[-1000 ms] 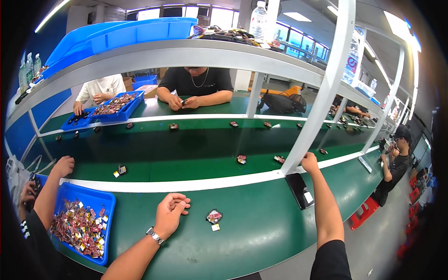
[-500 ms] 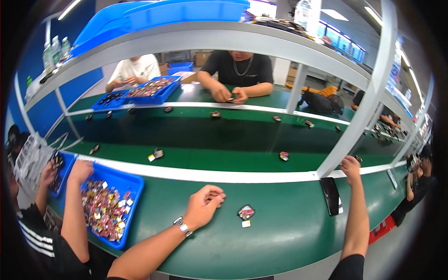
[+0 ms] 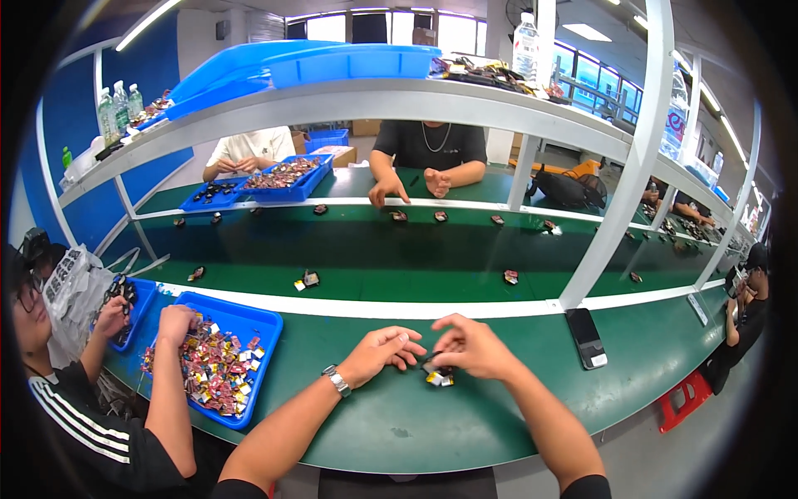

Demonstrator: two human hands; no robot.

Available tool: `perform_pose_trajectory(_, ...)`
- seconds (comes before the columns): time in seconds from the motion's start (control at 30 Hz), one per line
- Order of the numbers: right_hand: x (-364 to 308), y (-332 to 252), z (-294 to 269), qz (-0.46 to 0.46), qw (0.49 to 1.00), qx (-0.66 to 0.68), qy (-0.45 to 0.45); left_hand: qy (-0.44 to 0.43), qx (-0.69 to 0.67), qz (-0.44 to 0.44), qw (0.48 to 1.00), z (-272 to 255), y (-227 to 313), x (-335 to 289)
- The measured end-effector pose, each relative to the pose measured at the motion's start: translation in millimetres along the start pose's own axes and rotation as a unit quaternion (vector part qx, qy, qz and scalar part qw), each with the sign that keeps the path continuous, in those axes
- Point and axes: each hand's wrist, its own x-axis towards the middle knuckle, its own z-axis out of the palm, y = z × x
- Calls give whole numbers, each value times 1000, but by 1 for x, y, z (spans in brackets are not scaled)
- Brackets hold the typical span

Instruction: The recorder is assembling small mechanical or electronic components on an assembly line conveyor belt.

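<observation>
In front of me, over the green table, my right hand bends down with thumb and fingers on a small dark electronic part with white and yellow tabs. The fingers cover much of that part. Just left of it, my left hand hovers with its fingers apart, holding nothing. A metal-banded watch is on my left wrist.
A black phone lies to the right by a grey post. At left, a co-worker's hand reaches into a blue tray of small parts. Beyond the white rail, a dark green conveyor belt carries scattered parts. Two people sit across.
My right hand has come back from the belt at right to the part before me, which now sits differently. My left hand's fingers have spread. A dark part lies on the belt at right.
</observation>
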Motion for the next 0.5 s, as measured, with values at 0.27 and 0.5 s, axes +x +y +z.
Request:
perform_pose_trajectory(0.27,34,9,17,-30,969,-192,156,53,-59,8,997,-19,3,-4)
perform_pose_trajectory(0.5,19,20,21,25,963,-266,25,106,-106,37,988,-15,6,0)
